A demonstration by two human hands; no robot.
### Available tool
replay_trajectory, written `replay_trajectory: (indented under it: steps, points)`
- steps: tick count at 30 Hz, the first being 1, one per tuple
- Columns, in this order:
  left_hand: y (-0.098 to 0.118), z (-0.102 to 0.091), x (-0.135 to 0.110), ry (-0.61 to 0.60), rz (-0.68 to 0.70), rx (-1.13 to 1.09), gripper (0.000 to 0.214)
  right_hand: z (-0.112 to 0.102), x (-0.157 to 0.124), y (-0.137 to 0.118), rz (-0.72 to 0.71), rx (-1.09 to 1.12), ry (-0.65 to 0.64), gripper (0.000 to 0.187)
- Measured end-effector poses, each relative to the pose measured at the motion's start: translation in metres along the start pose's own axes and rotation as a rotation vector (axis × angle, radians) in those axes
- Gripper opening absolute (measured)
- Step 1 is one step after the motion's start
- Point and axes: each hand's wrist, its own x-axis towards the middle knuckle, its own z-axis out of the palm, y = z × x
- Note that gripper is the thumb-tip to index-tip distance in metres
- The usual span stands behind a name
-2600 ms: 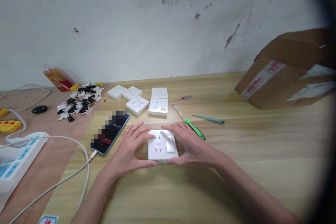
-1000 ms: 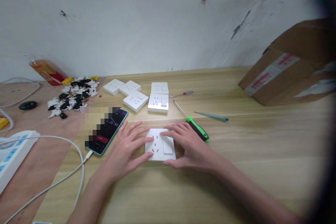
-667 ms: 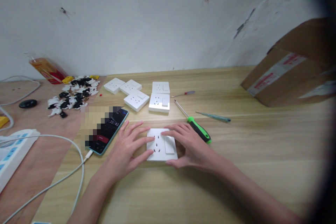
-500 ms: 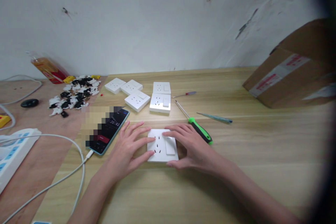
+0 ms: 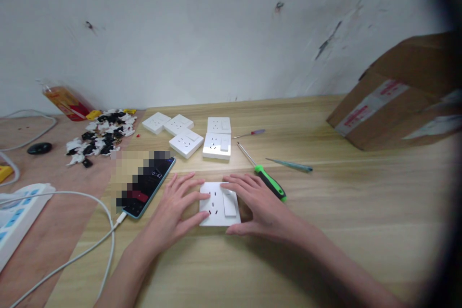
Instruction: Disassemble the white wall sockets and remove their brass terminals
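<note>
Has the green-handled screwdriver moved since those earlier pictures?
No, the green-handled screwdriver lies where it did, its tip just right of the white socket panel.

Right before me on the wooden table [image 5: 325, 192] lies a switch-socket panel [image 5: 219, 204], with a phone [image 5: 146, 187] to its left, a screwdriver [image 5: 269, 181] to its right and five more panels [image 5: 186, 143] behind it. Further left, on what seems a board [image 5: 54, 231], sits a heap of small parts [image 5: 101, 137]. A cardboard box [image 5: 390, 106] stands far right.

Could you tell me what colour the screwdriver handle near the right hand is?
The handle is green and black, best in the head view.
</note>
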Motion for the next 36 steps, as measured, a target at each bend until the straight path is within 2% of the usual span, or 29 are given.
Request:
replay_trajectory:
  steps: [3, 7, 12, 15, 19, 21, 27, 31, 36]
  points:
    - [-0.001, 0.001, -0.001, -0.021, 0.017, -0.015, 0.032, 0.0, -0.001, 0.003, 0.002, 0.001, 0.002, 0.089]
    - [-0.002, 0.005, -0.002, -0.06, 0.067, -0.041, 0.068, -0.001, -0.001, 0.005, -0.02, 0.032, 0.022, 0.096]
    - [-0.002, 0.01, 0.002, -0.007, 0.01, -0.087, 0.053, -0.01, -0.002, 0.002, -0.01, 0.111, 0.068, 0.078]
    - [-0.002, 0.011, 0.004, 0.047, -0.024, -0.164, 0.046, -0.013, -0.001, 0.002, -0.005, 0.13, 0.108, 0.074]
    - [-0.001, 0.013, 0.005, 0.149, -0.071, -0.302, 0.033, -0.008, 0.001, 0.005, -0.006, 0.093, 0.106, 0.036]
    - [-0.001, 0.014, 0.006, 0.182, -0.105, -0.352, 0.036, -0.005, 0.002, 0.005, -0.001, 0.076, 0.093, 0.026]
    - [0.007, 0.016, 0.007, 0.176, -0.146, -0.467, 0.035, -0.004, 0.001, 0.002, 0.029, 0.047, 0.103, 0.017]
    - [0.013, 0.016, 0.011, 0.139, -0.18, -0.511, 0.034, -0.003, 0.0, 0.0, 0.071, 0.109, 0.124, 0.016]
    - [0.014, 0.009, 0.015, 0.113, -0.033, -0.483, 0.03, -0.012, -0.003, -0.005, 0.117, 0.381, 0.139, 0.038]
